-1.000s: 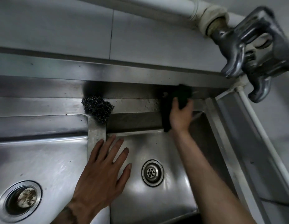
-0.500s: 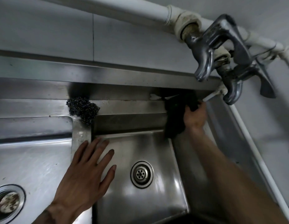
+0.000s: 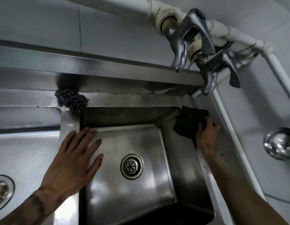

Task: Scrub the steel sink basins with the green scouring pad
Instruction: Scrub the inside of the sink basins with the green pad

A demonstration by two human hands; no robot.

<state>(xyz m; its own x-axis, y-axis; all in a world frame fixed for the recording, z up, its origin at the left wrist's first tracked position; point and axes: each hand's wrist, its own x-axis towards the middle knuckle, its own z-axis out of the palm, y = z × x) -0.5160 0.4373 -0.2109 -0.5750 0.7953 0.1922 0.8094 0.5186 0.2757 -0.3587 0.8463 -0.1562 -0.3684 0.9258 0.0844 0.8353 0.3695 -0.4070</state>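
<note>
The pad (image 3: 190, 123), dark green, is held by the right hand (image 3: 206, 135) at the far right corner of the right basin (image 3: 141, 189). It is draped over the rim there and hangs a little way down the right wall. The fingers are curled over the pad's near edge and pressed onto it; the right forearm is stretched along the basin's right side.

The left hand (image 3: 73, 159) is laid flat, palm down, with its fingers straight and spread wide, and nothing is held in it. Its palm is rested on the divider (image 3: 68, 121) between the two basins, and its fingertips are reached out over the right basin's near left corner.

A drain (image 3: 132, 166) is seen in the floor of the right basin, well apart from both hands. Part of the left basin (image 3: 27, 148) is shown at the left edge, with its own drain cut off by the frame.

A wad of steel wool (image 3: 71, 100) is set on the back ledge, just beyond the divider's far end. Two taps (image 3: 180, 47) are mounted on a white pipe (image 3: 133, 4) along the tiled wall (image 3: 43, 25), above the far right corner. A round metal knob (image 3: 279, 142) is fixed on the wall at the right.
</note>
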